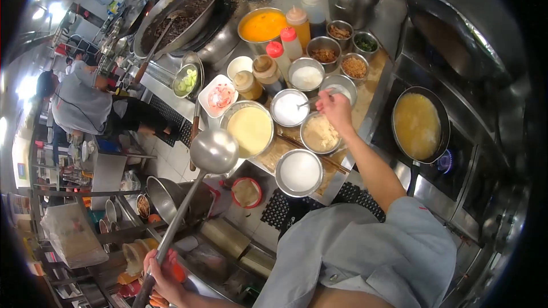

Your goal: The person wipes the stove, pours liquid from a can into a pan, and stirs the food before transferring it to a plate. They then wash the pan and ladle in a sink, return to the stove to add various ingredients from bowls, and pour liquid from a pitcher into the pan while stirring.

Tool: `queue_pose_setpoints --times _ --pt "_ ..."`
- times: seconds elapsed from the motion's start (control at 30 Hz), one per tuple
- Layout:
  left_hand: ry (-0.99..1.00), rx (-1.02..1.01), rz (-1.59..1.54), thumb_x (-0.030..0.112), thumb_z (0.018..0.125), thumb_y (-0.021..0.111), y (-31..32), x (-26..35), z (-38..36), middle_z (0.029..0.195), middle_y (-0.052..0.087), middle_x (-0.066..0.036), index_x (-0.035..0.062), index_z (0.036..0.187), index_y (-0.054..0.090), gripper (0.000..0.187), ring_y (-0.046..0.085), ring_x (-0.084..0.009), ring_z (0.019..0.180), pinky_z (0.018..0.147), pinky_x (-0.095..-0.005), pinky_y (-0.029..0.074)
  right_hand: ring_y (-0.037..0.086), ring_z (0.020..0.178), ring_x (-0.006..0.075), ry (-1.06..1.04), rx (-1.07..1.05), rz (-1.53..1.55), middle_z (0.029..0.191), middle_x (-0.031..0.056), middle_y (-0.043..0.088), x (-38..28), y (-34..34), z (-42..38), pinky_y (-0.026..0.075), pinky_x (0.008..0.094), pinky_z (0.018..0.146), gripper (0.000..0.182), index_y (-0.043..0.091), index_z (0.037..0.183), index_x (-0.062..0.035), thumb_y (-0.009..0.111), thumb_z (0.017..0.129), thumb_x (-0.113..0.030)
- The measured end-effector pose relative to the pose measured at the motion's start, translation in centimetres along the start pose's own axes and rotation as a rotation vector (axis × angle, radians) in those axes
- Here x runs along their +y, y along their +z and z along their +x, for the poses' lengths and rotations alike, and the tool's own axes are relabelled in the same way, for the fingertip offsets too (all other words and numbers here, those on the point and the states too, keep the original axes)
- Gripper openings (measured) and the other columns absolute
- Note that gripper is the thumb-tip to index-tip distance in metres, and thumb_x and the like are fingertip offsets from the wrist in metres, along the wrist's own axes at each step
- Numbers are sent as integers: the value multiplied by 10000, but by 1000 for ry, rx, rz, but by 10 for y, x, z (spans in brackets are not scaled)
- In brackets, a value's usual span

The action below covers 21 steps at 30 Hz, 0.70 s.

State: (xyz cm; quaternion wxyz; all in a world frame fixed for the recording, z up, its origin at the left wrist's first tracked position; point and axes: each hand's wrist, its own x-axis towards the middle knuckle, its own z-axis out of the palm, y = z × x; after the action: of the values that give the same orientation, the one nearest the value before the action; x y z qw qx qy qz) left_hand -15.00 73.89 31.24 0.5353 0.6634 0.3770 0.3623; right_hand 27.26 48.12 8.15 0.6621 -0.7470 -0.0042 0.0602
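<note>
My right hand (335, 109) pinches a small metal spoon (305, 103), whose tip is at a steel bowl of white powder (288, 108). Under that hand sit a tub of pale tan paste (319, 135) and another steel bowl (345, 86), partly covered by my fingers. At the lower left my left hand (162, 276) is wrapped round the long handle of a large steel ladle (214, 151). The ladle's bowl hangs beside a pot of pale yellow liquid (249, 128). A bowl of white liquid or powder (298, 172) stands at the counter's near edge.
At the right, a frying pan (416, 125) of yellow liquid sits by a blue flame (446, 161). Squeeze bottles (297, 20), an orange-filled pot (264, 25) and topping cups (354, 67) crowd the counter. A large wok (200, 8) stands upper left; a person (85, 102) works beyond.
</note>
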Motion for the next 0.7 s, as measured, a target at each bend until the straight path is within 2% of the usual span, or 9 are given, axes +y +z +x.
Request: queue_pose_setpoints --times 0.03,0.07,0.37,0.47,0.53,0.57,0.7 --pt "23 139 -43 269 948 493 14 -2 3 901 624 -209 -57 1107 517 364 666 -281 748 722 -336 558 631 600 134 14 26 107 715 105 665 8 -8 4 499 255 523 237 613 925 42 573 928 -192" --pt "16 143 -49 269 948 493 16 -3 8 901 624 -209 -57 1107 517 364 666 -281 748 722 -336 558 625 590 140 32 53 212 715 112 660 10 -16 5 500 259 513 230 604 939 42 569 928 -185" --pt "9 -110 -37 229 939 524 56 -24 41 894 646 -234 -93 1085 548 354 682 -303 762 711 -338 563 636 623 175 137 141 326 748 124 650 -12 -37 -11 520 269 567 231 601 954 32 572 932 -196" --pt "-7 -195 -72 174 944 532 74 -31 47 894 655 -229 -98 1058 573 298 686 -292 761 692 -329 568 638 603 174 58 144 321 732 136 657 -44 -21 -30 522 267 545 208 593 958 52 563 932 -152" --pt "-59 -250 -97 155 947 533 88 -32 49 881 661 -226 -102 1066 572 286 687 -284 756 696 -325 570 627 608 144 -149 32 295 724 115 655 -65 -5 -44 514 252 553 198 601 963 56 563 938 -137" --pt "-68 -244 -92 149 947 536 94 -31 50 872 666 -227 -103 1064 577 281 688 -280 752 701 -328 573 610 611 110 -243 86 167 716 81 652 -72 -4 -47 498 235 560 185 614 953 51 558 945 -126" --pt "-37 -304 -86 194 952 530 99 -31 53 866 669 -204 -73 1083 569 300 692 -262 751 697 -309 565 597 608 93 -349 179 55 710 59 650 -64 -18 -36 480 230 559 183 626 932 43 557 943 -126"
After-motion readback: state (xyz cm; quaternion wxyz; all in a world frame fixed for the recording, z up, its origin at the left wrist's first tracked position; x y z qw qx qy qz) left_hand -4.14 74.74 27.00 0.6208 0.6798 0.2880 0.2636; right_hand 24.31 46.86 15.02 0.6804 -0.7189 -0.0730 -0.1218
